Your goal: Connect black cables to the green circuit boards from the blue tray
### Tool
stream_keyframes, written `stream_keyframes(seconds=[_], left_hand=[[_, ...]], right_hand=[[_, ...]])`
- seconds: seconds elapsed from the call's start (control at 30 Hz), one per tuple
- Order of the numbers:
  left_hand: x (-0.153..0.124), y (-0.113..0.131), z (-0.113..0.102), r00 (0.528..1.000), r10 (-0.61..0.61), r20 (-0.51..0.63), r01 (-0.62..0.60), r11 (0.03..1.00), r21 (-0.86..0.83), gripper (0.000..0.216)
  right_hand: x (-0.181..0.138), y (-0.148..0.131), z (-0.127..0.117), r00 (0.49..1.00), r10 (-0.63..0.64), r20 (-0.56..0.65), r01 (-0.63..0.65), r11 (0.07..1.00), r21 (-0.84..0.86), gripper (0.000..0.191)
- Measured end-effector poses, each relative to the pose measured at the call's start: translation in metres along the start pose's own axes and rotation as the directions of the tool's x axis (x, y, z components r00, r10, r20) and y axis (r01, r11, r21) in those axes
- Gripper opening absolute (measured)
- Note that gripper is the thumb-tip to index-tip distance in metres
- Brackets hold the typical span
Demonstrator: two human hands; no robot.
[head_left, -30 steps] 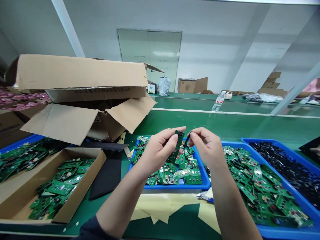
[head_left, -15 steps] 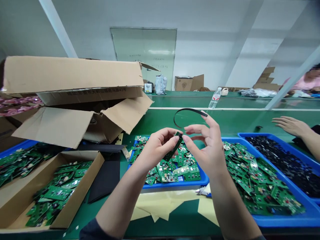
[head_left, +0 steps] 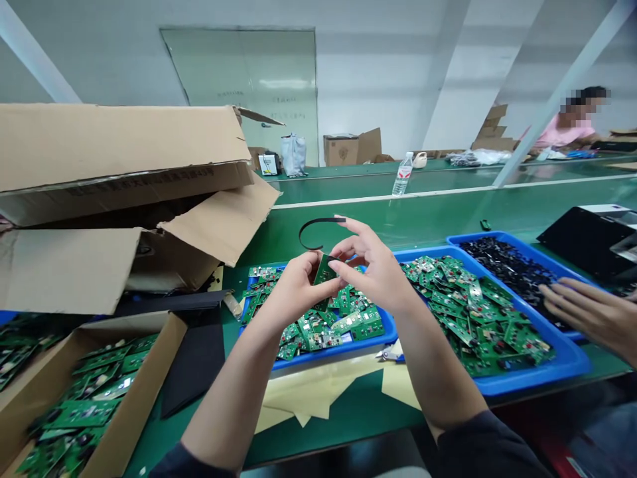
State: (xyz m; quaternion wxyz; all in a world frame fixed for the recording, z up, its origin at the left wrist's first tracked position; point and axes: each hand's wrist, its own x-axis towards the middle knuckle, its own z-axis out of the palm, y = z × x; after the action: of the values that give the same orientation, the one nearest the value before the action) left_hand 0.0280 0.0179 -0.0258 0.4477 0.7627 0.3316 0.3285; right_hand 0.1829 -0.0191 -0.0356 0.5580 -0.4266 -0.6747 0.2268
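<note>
My left hand [head_left: 293, 292] is closed on a green circuit board [head_left: 326, 271], tilted up in front of me. My right hand [head_left: 375, 269] meets it there, its thumb and fingers closed at the board's right side. A thin black strip [head_left: 307, 226] curls above the board, one end at my right fingertips and the other dropping behind the left hand. Below both hands lies a blue tray [head_left: 318, 357] heaped with loose circuit boards [head_left: 318, 335].
Right of me stand a blue tray [head_left: 572, 372] of boards and another holding small black parts [head_left: 502, 262]; a co-worker's hand [head_left: 592, 305] reaches beside it. Cutters [head_left: 391, 354] lie near yellow paper [head_left: 308, 392]. Cardboard boxes [head_left: 124, 143] crowd the left. A bottle [head_left: 403, 174] stands behind.
The view has turned right. My right thumb and fingers have moved from the board's top end onto its side, and the board now shows more of its face. The co-worker's hand has come nearer.
</note>
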Motion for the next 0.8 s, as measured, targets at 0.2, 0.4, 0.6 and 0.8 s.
stream_keyframes(seconds=[0.2,0.4,0.6,0.8], left_hand=[[-0.002,-0.007,-0.016,0.983,-0.028,0.182,-0.003,0.986,0.164,0.056],[0.001,-0.004,-0.01,0.882,-0.231,0.41,-0.119,0.732,0.67,0.045],[0.002,-0.016,0.043,0.754,-0.399,0.521,-0.247,0.564,0.788,0.017],[0.002,-0.026,0.057,0.702,-0.461,0.543,-0.285,0.517,0.807,0.017]], right_hand=[[0.012,0.027,-0.03,0.987,0.049,-0.153,-0.082,0.972,-0.222,0.061],[0.02,0.064,-0.074,0.87,0.321,-0.374,-0.482,0.716,-0.506,0.064],[-0.072,0.085,-0.182,0.734,0.527,-0.428,-0.676,0.63,-0.383,0.025],[-0.137,0.129,-0.272,0.601,0.797,-0.059,-0.8,0.598,-0.059,0.019]])
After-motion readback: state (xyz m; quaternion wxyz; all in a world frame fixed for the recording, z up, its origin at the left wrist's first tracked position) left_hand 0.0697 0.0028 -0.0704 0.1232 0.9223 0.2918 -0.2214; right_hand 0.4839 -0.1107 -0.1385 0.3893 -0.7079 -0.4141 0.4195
